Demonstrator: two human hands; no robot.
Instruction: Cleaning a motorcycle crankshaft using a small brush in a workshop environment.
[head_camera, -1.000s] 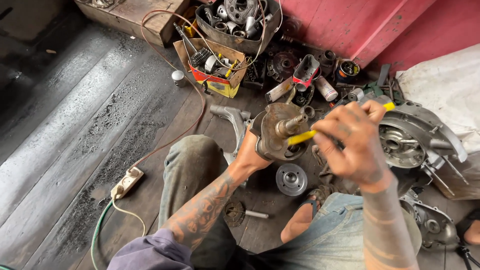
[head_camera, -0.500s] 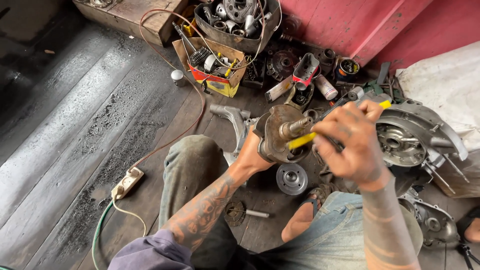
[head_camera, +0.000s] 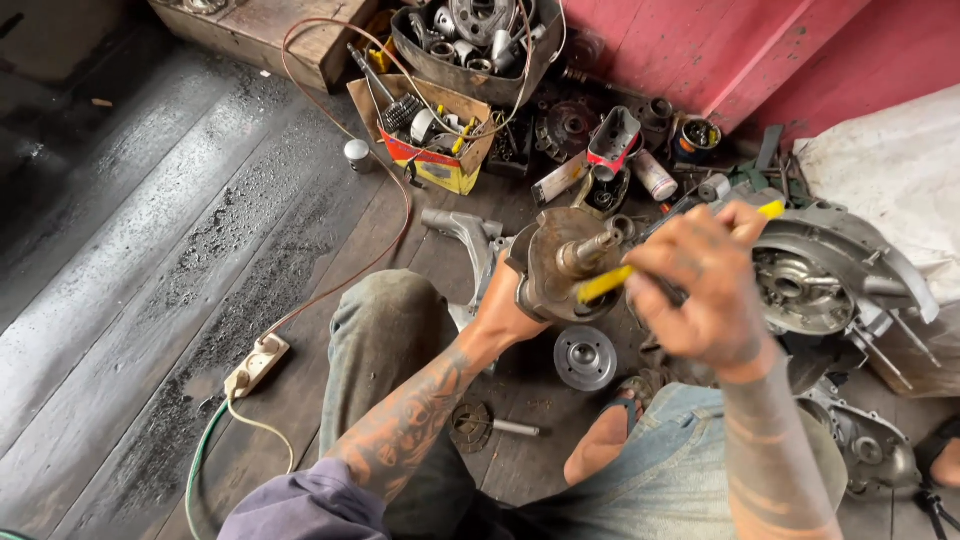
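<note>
The left hand (head_camera: 503, 300) is closed around the back of a rusty brown crankshaft assembly (head_camera: 553, 265), holding it up off the floor above the person's knees, its stubby shaft end pointing toward the right hand. Most of the left hand's fingers are hidden behind the part, so how tightly they wrap is hard to tell. The right hand (head_camera: 705, 290) is curled shut on a yellow-handled tool (head_camera: 610, 282), whose yellow end lies against the face of the crankshaft just below the shaft; a second bit of yellow shows past the knuckles on the far side of that hand.

Compared with a second ago, the crankshaft sits at nearly the same height and tilt, while the right hand has slid a little closer in along it and the tool's yellow end now lies lower on the part's face. The grip on both has not let go, so the work on the crankshaft looks, as a judgement, to be in mid-stroke rather than finished.

Directly below the crankshaft, on the dark wooden floor (head_camera: 150, 280), lies a small round grey hub (head_camera: 585, 357). To the right of the crankshaft rests an open engine casing (head_camera: 830, 280). Beyond the crankshaft stands a cardboard box of parts (head_camera: 432, 135), and well to its lower left lies a white power strip (head_camera: 257, 365) with a green cable.
</note>
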